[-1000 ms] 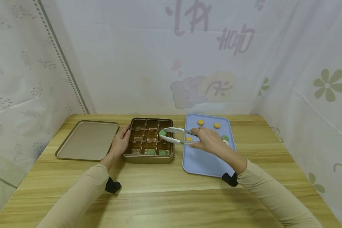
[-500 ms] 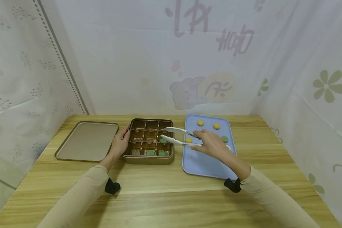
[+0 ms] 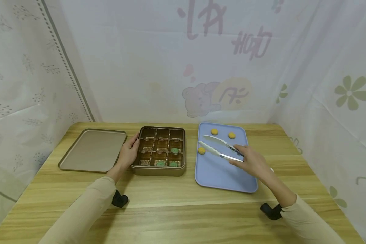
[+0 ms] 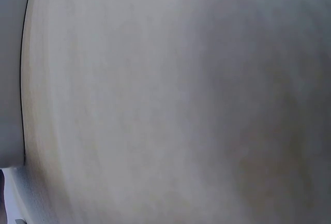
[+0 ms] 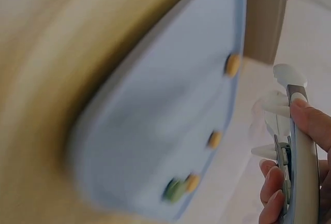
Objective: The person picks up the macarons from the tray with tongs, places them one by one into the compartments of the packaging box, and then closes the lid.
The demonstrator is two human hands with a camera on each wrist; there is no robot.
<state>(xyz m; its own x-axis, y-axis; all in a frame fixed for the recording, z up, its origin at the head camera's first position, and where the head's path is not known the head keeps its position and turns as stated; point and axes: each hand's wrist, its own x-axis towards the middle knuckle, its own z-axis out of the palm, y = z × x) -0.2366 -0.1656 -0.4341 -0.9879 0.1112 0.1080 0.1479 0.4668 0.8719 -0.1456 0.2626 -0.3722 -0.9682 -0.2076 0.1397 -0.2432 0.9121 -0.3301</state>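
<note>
My left hand (image 3: 128, 153) rests along the left side of the gold tin (image 3: 158, 171), its fingers against the wall. The tin has a brown divided insert with green macarons (image 3: 175, 150) in the right middle, front middle and front right compartments. My right hand (image 3: 252, 162) grips white-tipped tongs (image 3: 213, 151) above the blue tray (image 3: 222, 178). The tips stand apart with nothing between them. Three yellow macarons (image 3: 231, 135) lie on the tray. In the right wrist view a green macaron (image 5: 175, 189) sits beside a yellow one; in the head view it is hidden behind my right hand.
The tin's flat lid (image 3: 94, 150) lies on the wooden table (image 3: 170, 210) left of the tin. A patterned cloth (image 3: 140, 67) hangs behind the table and at both sides. The left wrist view is mostly a blurred pale surface.
The green macaron between the tongs was let go into the right middle compartment. My right hand and the tongs moved right, back over the tray. The left hand stayed at the tin.
</note>
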